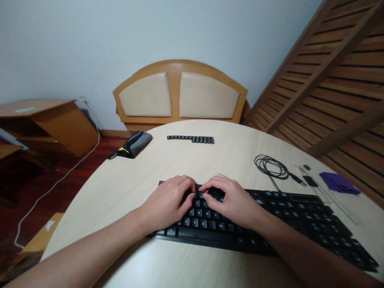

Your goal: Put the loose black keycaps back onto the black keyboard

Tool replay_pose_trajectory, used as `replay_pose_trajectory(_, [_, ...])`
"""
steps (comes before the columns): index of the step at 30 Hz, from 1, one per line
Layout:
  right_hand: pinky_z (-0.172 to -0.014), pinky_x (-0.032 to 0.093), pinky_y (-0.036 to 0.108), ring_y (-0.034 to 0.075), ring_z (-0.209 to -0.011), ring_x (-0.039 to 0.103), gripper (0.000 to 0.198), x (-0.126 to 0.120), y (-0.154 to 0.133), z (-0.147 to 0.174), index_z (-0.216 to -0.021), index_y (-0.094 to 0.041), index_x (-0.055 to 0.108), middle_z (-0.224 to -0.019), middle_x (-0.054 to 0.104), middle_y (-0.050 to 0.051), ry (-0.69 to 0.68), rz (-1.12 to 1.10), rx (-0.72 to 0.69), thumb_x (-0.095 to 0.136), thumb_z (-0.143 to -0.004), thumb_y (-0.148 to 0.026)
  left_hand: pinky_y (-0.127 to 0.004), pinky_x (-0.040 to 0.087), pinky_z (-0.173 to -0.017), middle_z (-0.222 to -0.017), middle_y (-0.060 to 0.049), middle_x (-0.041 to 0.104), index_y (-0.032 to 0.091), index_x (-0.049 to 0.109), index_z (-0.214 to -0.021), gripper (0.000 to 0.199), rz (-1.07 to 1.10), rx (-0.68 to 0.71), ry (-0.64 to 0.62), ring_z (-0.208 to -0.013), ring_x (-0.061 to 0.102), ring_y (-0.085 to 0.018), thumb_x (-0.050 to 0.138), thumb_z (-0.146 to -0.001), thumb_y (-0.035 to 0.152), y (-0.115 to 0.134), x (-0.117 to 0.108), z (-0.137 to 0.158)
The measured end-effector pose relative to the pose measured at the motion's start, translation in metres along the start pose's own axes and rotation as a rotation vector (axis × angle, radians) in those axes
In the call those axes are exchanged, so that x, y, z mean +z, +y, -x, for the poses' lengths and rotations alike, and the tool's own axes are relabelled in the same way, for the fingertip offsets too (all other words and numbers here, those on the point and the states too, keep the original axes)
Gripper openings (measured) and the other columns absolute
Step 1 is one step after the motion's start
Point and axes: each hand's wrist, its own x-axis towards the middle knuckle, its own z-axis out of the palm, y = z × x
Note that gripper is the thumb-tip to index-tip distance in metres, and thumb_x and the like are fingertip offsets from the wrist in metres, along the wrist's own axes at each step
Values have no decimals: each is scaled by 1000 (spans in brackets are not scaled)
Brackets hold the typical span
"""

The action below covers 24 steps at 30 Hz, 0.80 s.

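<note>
A black keyboard [204, 236] lies on the pale round table, its left half under my hands. My left hand [171, 200] rests over its left side, thumb and index finger curled in at a keycap [198, 195] in the upper rows. From the other side my right hand [232, 200] meets it, thumb and index finger bent to the same spot, fingertips close to the left hand's. The other fingers of both hands are curled and partly hidden. Beyond the keyboard, several loose black keycaps [192, 139] stand lined up in rows.
A grey and black pouch [135, 144] lies at the table's left edge. To the right are a coiled black cable [271, 168], small thin tools [309, 180], a purple cloth [339, 183] and a long thin white stick [339, 204]. A headboard [175, 90] stands behind the table.
</note>
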Motion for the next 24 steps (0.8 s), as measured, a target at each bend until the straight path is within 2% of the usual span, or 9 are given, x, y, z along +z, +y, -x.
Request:
replay_pose_trajectory(5, [-87,49,34,19,-93,64,12,0,0,-1,-90,-21,71,-91,72,2,39,2,15,63,-85,-13,-42,50,-90,-109,-6,66,20,54,-101,8,-4,5,-2,-101,61,-24,47,-98,21,0,0,1])
replay_pose_trajectory(9, [-87,49,35,19,-94,63,10,1,1,0,-88,-22,69,-93,69,3,17,0,-12,69,-82,-15,-43,50,-92,-111,-6,66,20,54,-101,7,-2,3,-2,-102,62,-24,47,-98,21,0,1,0])
replay_pose_trajectory(16, [-89,50,34,18,-96,65,6,1,5,0,-88,-22,70,-101,70,3,-6,-33,-13,70,-84,-17,-43,50,-94,-117,-6,66,21,56,-105,9,28,20,-3,-106,62,-23,50,-98,21,1,-1,1])
replay_pose_trajectory(24, [-90,50,34,19,-98,65,13,2,3,1,-91,-22,67,-102,71,3,-11,12,-27,68,-81,-14,-42,50,-97,-122,-5,66,21,59,-105,10,25,48,2,-110,62,-23,52,-99,23,0,0,1])
